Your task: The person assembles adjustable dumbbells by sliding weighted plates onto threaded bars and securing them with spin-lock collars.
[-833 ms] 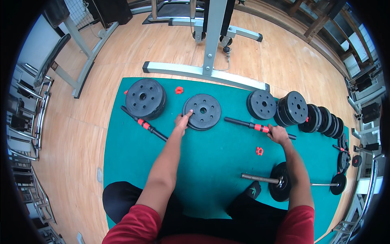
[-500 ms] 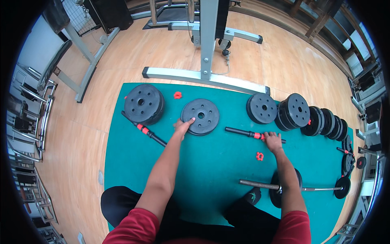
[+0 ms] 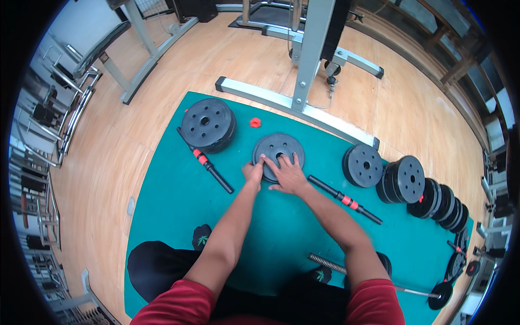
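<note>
From the head view, a round black weight plate (image 3: pixel 278 150) with a centre hole is seen flat on the smooth green mat (image 3: pixel 162 200). Its near edge is touched by the left hand (image 3: pixel 253 172), grip narrow; the right hand (image 3: pixel 287 174) is spread flat on it.

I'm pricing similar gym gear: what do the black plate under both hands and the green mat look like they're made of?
The round black weight plate under the left hand and right hand looks matte, dull and moulded, suggesting plastic or rubber coating rather than bare iron. The teal floor mat looks soft, flat and unglossy, probably foam or rubber.
</note>
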Demonstrator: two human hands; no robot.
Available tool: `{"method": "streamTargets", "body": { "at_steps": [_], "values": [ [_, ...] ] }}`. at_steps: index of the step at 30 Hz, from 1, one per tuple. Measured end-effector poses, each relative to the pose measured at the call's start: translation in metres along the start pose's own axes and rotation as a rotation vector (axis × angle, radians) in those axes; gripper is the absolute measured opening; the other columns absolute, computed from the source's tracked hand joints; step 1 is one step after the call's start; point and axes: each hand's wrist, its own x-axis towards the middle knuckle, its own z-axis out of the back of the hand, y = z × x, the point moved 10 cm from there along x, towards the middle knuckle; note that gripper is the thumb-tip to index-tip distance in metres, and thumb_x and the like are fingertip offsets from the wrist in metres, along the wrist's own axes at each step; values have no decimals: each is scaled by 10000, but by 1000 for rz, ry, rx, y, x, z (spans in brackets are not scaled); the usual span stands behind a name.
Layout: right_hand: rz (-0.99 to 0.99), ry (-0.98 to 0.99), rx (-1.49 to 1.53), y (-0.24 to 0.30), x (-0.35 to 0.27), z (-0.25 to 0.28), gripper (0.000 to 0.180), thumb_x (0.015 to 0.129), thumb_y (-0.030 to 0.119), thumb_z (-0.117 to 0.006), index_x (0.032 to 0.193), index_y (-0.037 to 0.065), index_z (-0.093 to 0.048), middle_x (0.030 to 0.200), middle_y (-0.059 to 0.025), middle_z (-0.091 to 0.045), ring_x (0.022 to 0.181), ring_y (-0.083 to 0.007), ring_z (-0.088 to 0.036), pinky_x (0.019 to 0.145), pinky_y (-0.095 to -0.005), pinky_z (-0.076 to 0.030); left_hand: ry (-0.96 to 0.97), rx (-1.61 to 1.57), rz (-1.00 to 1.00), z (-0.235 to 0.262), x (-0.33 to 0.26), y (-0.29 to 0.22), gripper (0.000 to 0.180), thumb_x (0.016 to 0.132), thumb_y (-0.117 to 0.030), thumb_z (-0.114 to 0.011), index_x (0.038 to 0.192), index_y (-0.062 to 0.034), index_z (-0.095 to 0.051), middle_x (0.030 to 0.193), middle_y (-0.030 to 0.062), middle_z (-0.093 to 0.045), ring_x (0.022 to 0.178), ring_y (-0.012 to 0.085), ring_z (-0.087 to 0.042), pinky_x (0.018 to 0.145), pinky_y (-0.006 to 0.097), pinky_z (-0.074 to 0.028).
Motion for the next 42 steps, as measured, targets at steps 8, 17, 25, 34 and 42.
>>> {"method": "streamTargets", "body": {
  "at_steps": [8, 17, 25, 34, 42],
  "values": [
    [26, 64, -100, 4, 23, -16, 1245, 635, 433, -878, 1581, 247, -92, 1145, -166, -624, 1198, -327, -502, 1097, -740, -169, 144, -352, 143, 3, -30, 4, 637, 946, -492, -572, 1397, -53, -474, 1418, 126, -455, 1310, 243, -405, 1012, 484, -367],
    [33, -12, 168, -19, 2, -2, 934, 594, 386, -874, 1329, 95, -377, 1138, -203, -588, 1199, -372, -497, 1075, -762, -177, 251, -221, 108, -15, -70, -20, 919, 790, -488, -762, 1416, 74, -392, 1429, 242, -446, 1310, 326, -446, 1000, 485, -431],
    [-182, -326, 919, -33, -25, 15, 974, 584, 407, -903, 1215, 14, -275, 1204, -208, -446, 1178, -388, -474, 1033, -474, -391, -178, 406, -652, -8, -146, -151, 791, 657, -323, -835, 1173, 147, -462, 1124, 304, -576, 1080, 449, -568, 931, 477, -463],
    [-130, -394, 854, -57, -83, 28, 594, 832, 345, -768, 1224, 38, -445, 1212, -156, -546, 1157, -350, -513, 1006, -464, -411, -185, 540, -883, -8, -163, -150, 742, 683, -285, -842, 1176, 91, -436, 1104, 267, -524, 1078, 435, -514, 945, 483, -437],
    [-438, -64, -64, -175, -265, -42, 572, 886, 366, -679, 1334, 79, -469, 1227, -160, -501, 1131, -351, -518, 932, -459, -438, -137, 588, -977, -22, -189, -149, 754, 682, -250, -839, 1220, 74, -421, 1120, 245, -498, 1084, 421, -488, 949, 486, -435]
  ]
}}
